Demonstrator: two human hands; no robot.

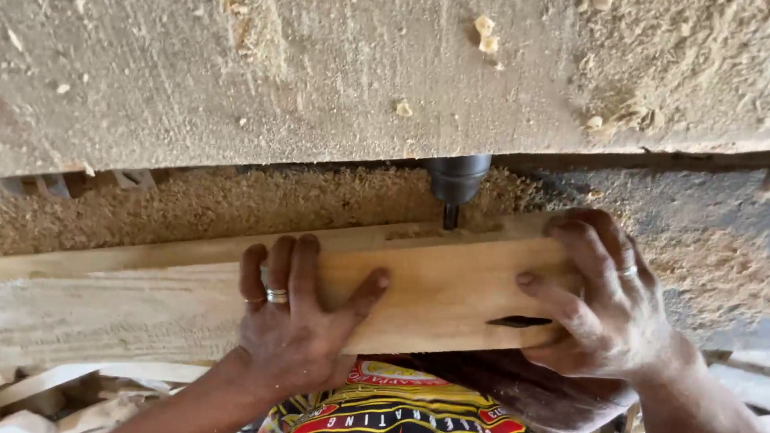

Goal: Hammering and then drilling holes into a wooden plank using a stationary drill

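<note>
A pale wooden piece point(438, 291) lies lengthwise before me, with a dark slot cut in its near face at the right. My left hand point(292, 320), with rings on its fingers, grips the piece near its middle, fingers over the top and thumb pressed on the near face. My right hand point(600, 292) wraps around the piece's right end, a ring on one finger. A dark drill chuck with its bit point(454, 189) meets the top edge of the piece between my hands, where a shallow mortise is cut.
A sawdust-covered slab of the machine point(236, 75) overhangs the far side. Heaped sawdust point(189, 205) fills the bed behind the piece. A rough lighter board point(74, 312) lies at left. Wood scraps point(46, 401) lie at lower left.
</note>
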